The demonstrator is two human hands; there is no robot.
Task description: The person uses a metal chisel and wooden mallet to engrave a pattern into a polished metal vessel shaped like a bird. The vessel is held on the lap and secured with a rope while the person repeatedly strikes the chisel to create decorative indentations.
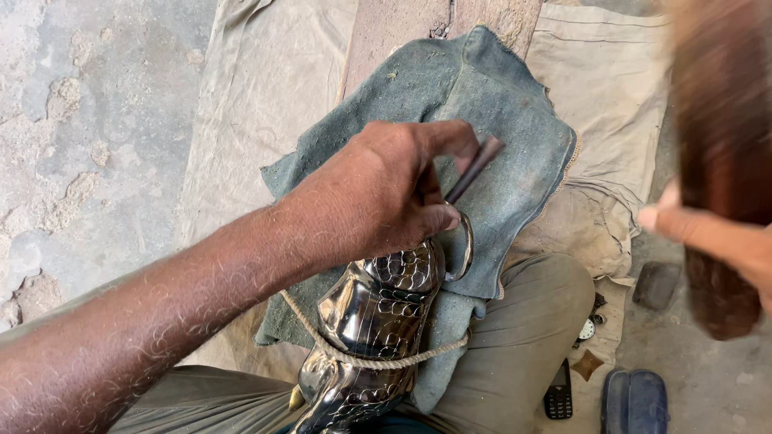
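Note:
My left hand (pixel 378 193) grips a thin dark metal punch (pixel 476 163), its tip set against a shiny embossed metal piece (pixel 374 321) with a scale pattern and a ring-shaped loop (pixel 465 249). A rope (pixel 378 360) runs across the metal piece, which lies on a blue-green cloth (pixel 490 104) over my lap. My right hand (pixel 716 237) is raised at the right edge, blurred, shut on a brown wooden mallet (pixel 724 161) well above and to the right of the punch.
A beige cloth (pixel 257 96) covers the ground under a wooden board (pixel 386 32). A small phone (pixel 558 391), a watch face (pixel 586 329), a dark stone (pixel 655 284) and a blue sandal (pixel 635 402) lie at the lower right. Rough concrete floor (pixel 80 120) is on the left.

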